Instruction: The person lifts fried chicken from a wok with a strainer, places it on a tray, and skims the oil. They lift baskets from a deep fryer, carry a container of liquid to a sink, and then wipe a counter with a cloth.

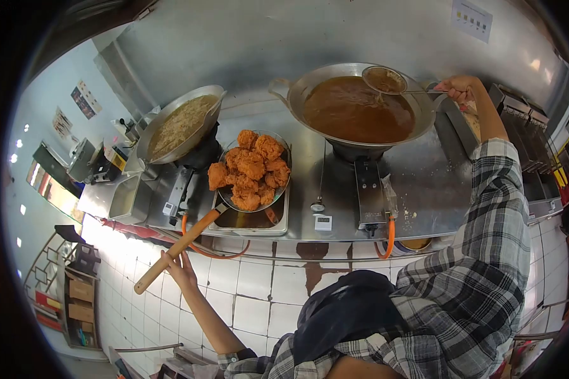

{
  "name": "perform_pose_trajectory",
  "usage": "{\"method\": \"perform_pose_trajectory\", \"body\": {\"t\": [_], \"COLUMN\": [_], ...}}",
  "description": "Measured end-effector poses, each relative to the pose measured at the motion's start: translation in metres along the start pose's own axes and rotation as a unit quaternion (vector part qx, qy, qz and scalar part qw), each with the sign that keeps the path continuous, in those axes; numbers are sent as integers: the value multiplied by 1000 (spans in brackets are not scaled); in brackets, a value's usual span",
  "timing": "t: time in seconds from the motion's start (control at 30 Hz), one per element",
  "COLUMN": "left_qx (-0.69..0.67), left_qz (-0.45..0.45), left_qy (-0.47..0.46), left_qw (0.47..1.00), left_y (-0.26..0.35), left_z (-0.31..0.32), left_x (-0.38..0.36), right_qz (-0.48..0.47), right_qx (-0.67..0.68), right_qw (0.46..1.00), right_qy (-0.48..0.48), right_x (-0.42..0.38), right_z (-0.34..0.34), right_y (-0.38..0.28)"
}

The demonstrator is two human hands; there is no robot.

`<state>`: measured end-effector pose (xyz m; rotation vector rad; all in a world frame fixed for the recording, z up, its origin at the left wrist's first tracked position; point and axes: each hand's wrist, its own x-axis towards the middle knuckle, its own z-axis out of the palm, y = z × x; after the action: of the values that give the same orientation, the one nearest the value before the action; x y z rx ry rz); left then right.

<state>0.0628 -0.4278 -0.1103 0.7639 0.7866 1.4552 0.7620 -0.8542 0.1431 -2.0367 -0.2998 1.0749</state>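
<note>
My left hand (pixel 182 271) is closed around the long wooden handle of a large strainer (pixel 202 222). Golden-brown pieces of fried chicken (pixel 251 166) are heaped in its round bowl, which sits over a metal tray (pixel 250 231) on the counter. At the right, my right hand (pixel 459 88) grips the thin handle of a smaller wire skimmer (pixel 384 81). The skimmer's round head is above the far right part of a wok (pixel 289 95) full of brown oil (pixel 354 114), and liquid seems to run from it.
A second wok (pixel 146 142) with bubbling oil stands at the left, beside a metal container (pixel 131 199). Burner controls (pixel 368 192), orange gas hoses (pixel 391 239), a small timer (pixel 323 223) and a probe thermometer (pixel 317 206) line the counter's front. Frying baskets (pixel 525 120) are at right.
</note>
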Motion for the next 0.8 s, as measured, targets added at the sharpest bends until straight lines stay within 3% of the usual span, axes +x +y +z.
{"method": "perform_pose_trajectory", "body": {"t": [0.1, 0.27, 0.4, 0.47, 0.57, 0.8], "left_qx": [-3, -7, 1, -6, -10, -9], "left_qz": [-8, -12, -8, -12, -21, -31], "left_qy": [1, -6, -10, -12, -17, -40], "left_qw": [1000, 1000, 1000, 1000, 1000, 999], "left_y": [3, 0, -2, -2, 0, -1], "left_z": [2, 0, 0, 3, 4, 2], "left_x": [1, 3, 7, 7, 10, 14], "right_qz": [28, 18, 10, 30, 19, 30], "right_qx": [8, 9, 9, 34, 12, 23], "right_qw": [999, 998, 999, 993, 999, 995], "right_qy": [-17, 52, 34, 107, 32, 89], "right_x": [0, -5, -9, -17, -11, -12], "right_z": [0, 17, 25, 40, 34, 50], "right_y": [1, 3, 5, 2, 10, 5]}}
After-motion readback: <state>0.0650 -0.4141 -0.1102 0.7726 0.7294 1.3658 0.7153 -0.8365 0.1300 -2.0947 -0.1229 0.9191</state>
